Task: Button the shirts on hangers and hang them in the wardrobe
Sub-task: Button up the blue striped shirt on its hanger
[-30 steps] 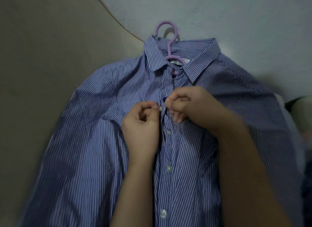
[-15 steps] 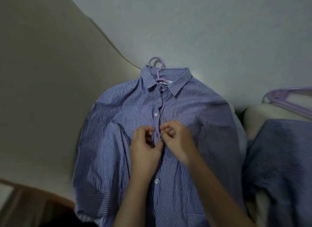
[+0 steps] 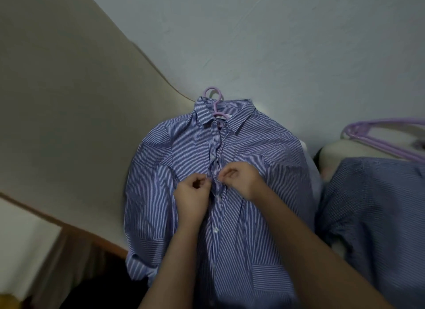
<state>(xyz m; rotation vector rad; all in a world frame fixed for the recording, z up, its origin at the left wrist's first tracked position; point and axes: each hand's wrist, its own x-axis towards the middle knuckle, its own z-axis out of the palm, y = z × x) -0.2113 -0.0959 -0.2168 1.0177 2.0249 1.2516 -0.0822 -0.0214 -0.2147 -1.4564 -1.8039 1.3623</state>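
- Shirt [image 3: 264, 161]: striped, flat on a pale surface [image 3: 69, 136], on its hanger [image 3: 215, 97], collar toward the wall.
- Second shirt [image 3: 372, 205] just right of it.
- Left hand [image 3: 192, 198] and right hand [image 3: 241, 180]: each pinches a placket edge at mid-chest, fingers curled.
- Step, I'd say: buttoning, upper front. Next: push this button through, then the lower button [image 3: 215, 230].

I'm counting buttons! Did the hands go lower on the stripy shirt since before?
Yes. The left hand and right hand are lower on the striped shirt, farther from its collar; a button now shows above them.
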